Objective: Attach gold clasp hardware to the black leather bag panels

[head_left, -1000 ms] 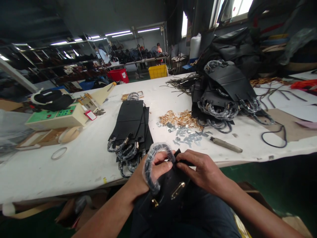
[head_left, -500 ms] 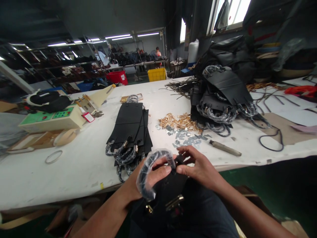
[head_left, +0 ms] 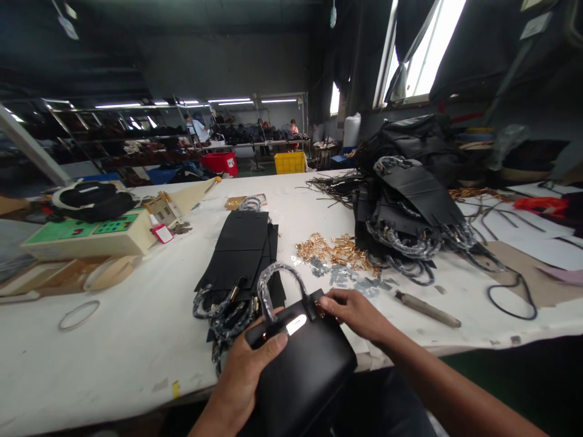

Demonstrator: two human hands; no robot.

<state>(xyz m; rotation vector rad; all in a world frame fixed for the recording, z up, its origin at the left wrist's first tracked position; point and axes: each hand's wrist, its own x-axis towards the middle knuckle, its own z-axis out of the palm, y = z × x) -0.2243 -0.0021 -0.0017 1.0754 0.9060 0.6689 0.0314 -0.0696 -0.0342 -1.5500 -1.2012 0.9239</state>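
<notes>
A black leather bag piece (head_left: pixel 310 364) with a shiny metal clasp and a plastic-wrapped handle lies tilted over the table's near edge. My left hand (head_left: pixel 248 370) grips its left side, thumb on top. My right hand (head_left: pixel 353 312) pinches its upper right corner near a gold fitting. Just beyond lies a flat stack of black bag pieces (head_left: pixel 241 249) with wrapped handles.
Gold and silver metal fittings (head_left: pixel 332 252) lie scattered mid-table. A heap of black bag pieces (head_left: pixel 410 200) sits at the right, a wooden-handled tool (head_left: pixel 426 308) near it. A cream machine with a green panel (head_left: pixel 86 233) stands at the left. A person stands far back.
The bag piece has come up from my lap onto the table edge, clasp side now up. Both hands rose with it; my left hand shifted from the wrapped handle to the bag's side.
</notes>
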